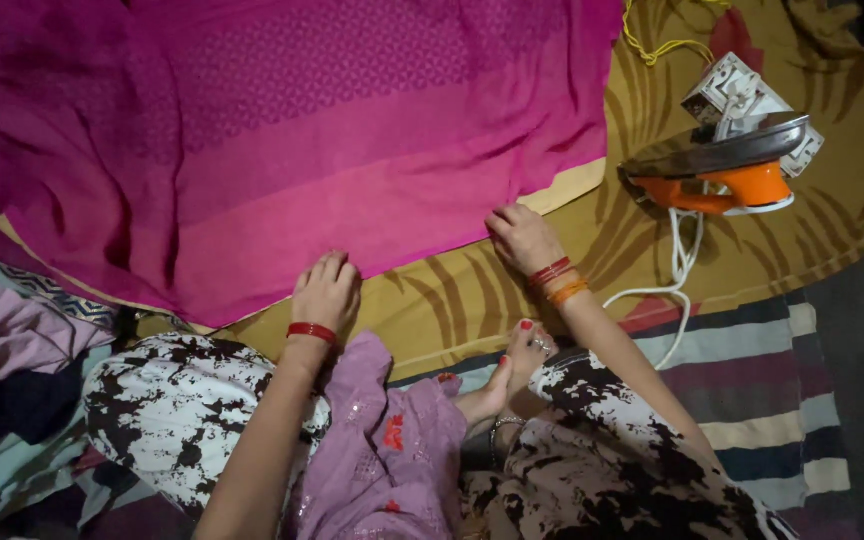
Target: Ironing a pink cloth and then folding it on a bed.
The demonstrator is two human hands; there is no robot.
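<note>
A large magenta cloth (282, 130) lies spread over a mustard-yellow sheet (552, 290) on the floor. My left hand (327, 290), with a red bangle at the wrist, rests fingers-down on the cloth's near edge. My right hand (522, 238), wearing red and orange bangles, pinches the same edge further right. An orange electric iron (722, 175) stands on its heel to the right of my right hand, apart from both hands.
A white cord (680, 270) runs from the iron toward a white socket box (737, 95) behind it, beside a yellow cord (657, 45). My crossed legs and one foot (522, 360) are in front. A striped mat (762, 390) lies right; crumpled clothes (7, 350) lie left.
</note>
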